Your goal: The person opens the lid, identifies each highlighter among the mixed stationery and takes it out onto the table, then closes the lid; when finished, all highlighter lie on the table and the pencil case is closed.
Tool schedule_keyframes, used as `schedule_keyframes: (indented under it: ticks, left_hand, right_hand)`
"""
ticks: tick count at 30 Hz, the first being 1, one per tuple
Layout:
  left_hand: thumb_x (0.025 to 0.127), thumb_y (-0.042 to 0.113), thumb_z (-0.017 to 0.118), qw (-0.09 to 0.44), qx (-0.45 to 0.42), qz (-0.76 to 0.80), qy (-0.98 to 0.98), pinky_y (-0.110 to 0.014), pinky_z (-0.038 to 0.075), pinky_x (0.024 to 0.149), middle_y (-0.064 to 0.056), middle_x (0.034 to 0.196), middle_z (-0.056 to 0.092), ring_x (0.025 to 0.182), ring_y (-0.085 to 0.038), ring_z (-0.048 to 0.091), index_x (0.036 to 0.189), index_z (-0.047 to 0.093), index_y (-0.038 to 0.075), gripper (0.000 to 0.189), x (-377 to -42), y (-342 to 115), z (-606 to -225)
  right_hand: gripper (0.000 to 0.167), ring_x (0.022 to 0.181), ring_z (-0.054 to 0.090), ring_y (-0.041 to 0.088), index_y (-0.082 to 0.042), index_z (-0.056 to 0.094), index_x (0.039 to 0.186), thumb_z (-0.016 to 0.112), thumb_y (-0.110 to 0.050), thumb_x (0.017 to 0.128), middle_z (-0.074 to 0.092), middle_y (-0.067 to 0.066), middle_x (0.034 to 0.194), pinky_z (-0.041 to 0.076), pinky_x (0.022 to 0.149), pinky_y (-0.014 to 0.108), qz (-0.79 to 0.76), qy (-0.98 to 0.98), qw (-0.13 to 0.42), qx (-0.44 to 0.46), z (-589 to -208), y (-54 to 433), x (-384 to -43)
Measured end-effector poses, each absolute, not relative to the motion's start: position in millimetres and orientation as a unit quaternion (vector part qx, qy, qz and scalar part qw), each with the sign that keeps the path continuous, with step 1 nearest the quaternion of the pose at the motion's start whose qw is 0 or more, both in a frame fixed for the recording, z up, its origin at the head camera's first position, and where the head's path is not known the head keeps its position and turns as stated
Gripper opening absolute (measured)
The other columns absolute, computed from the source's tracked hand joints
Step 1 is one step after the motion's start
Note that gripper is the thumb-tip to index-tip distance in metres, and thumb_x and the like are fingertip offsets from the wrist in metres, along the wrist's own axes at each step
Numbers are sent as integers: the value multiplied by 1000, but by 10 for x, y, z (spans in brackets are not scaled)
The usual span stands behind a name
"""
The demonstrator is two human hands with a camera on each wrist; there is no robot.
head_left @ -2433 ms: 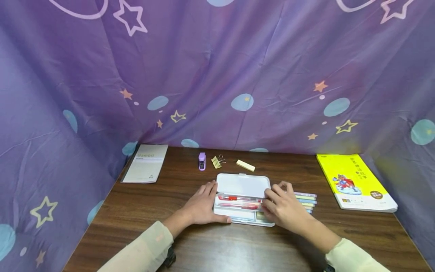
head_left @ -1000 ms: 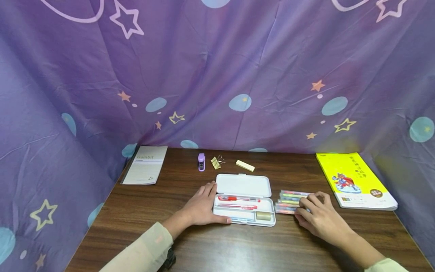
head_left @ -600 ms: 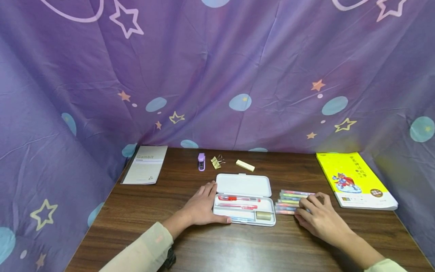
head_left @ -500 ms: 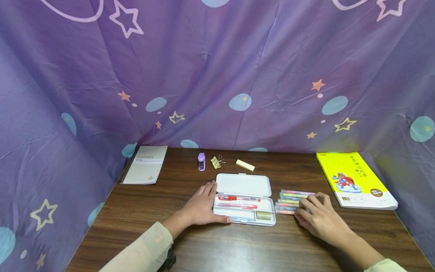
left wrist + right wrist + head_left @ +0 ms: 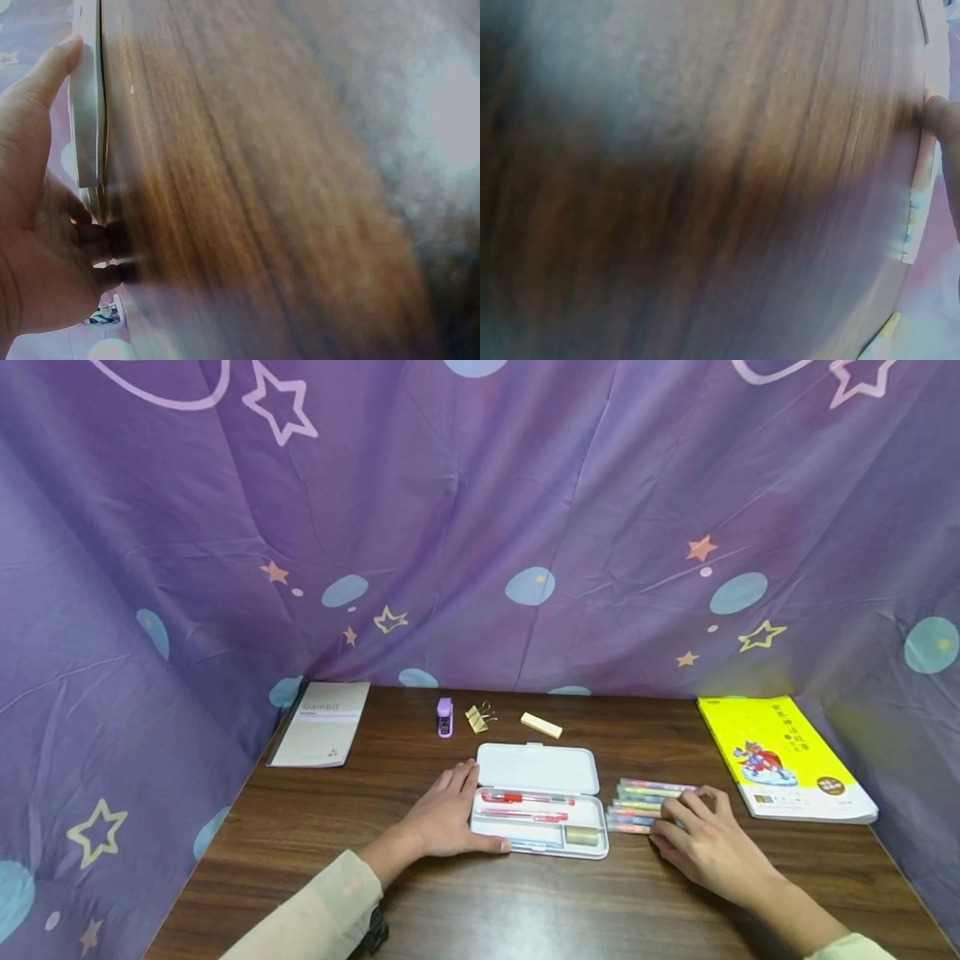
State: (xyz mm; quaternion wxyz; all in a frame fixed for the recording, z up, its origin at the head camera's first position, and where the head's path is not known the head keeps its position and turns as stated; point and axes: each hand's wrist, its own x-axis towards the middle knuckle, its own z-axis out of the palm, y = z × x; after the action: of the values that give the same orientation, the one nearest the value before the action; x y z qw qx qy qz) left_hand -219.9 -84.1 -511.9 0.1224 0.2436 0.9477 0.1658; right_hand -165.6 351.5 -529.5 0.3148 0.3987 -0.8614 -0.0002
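Note:
A white pencil case (image 5: 537, 768) lies on the table with its lid folded back. Inside it are two red pens (image 5: 525, 816) and a small khaki block (image 5: 581, 836). My left hand (image 5: 450, 814) holds the case's left end, thumb along the front edge and fingers at the left side; the left wrist view shows the thumb (image 5: 64, 60) against the case wall. To the right of the case lies a row of pastel-coloured pens (image 5: 637, 806). My right hand (image 5: 708, 843) grips their right part with bent fingers, covering those ends. In the right wrist view, the thumb (image 5: 939, 116) touches the nearest pen.
Behind the case are a purple stapler (image 5: 445, 717), a gold binder clip (image 5: 477, 718) and a pale yellow bar (image 5: 541, 725). A grey notebook (image 5: 322, 727) lies at the left and a yellow book (image 5: 787, 760) at the right. A purple curtain (image 5: 480, 527) hangs behind the table.
My right hand was at the case's right end 2.4 seconds ago; it moved right onto the pens by one second ago. Since then nothing has visibly moved. The left hand has kept its place.

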Motion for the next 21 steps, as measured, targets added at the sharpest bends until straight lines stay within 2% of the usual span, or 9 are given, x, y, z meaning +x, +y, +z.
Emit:
schedule_keyframes:
  ticks: [8, 15, 16, 18, 21]
  left_hand:
    - [83, 92, 68, 121, 244, 168, 948, -49, 22, 142, -18, 186, 17, 173, -34, 20, 177, 12, 2, 142, -2198, -847, -5114]
    - [83, 91, 69, 118, 243, 168, 948, -49, 22, 142, -18, 186, 18, 172, -34, 21, 177, 13, 2, 141, -2193, -851, -5107]
    - [83, 91, 69, 117, 243, 169, 948, -49, 22, 142, -18, 186, 18, 172, -34, 21, 177, 13, 1, 141, -2192, -852, -5108]
    - [83, 91, 69, 117, 244, 169, 948, -49, 23, 141, -19, 186, 18, 172, -35, 21, 177, 14, 1, 141, -2190, -853, -5111]
    - [83, 92, 69, 116, 246, 169, 947, -49, 22, 142, -18, 186, 18, 172, -35, 21, 177, 13, 1, 142, -2188, -852, -5108]
  right_hand:
    - [58, 92, 60, 26, -10, 81, 93, 40, -41, 119, 67, 3, 98, 47, 89, 64, 11, -859, 319, 401, -5206, 3372, -1692]
    - [58, 96, 67, 24, -11, 82, 101, 40, -46, 119, 70, 3, 100, 48, 92, 64, 53, -859, 307, 407, -5081, 2940, -1750]
    - [55, 96, 67, 23, -11, 83, 102, 43, -46, 119, 71, 2, 101, 49, 93, 64, 59, -859, 303, 408, -5064, 2861, -1756]
    - [39, 95, 67, 20, -13, 83, 103, 59, -42, 115, 71, 0, 100, 50, 92, 64, 70, -860, 293, 411, -5031, 2698, -1761]
    - [16, 94, 66, 16, -15, 83, 102, 83, -31, 98, 73, -4, 99, 52, 90, 61, 74, -864, 281, 412, -4992, 2452, -1759]
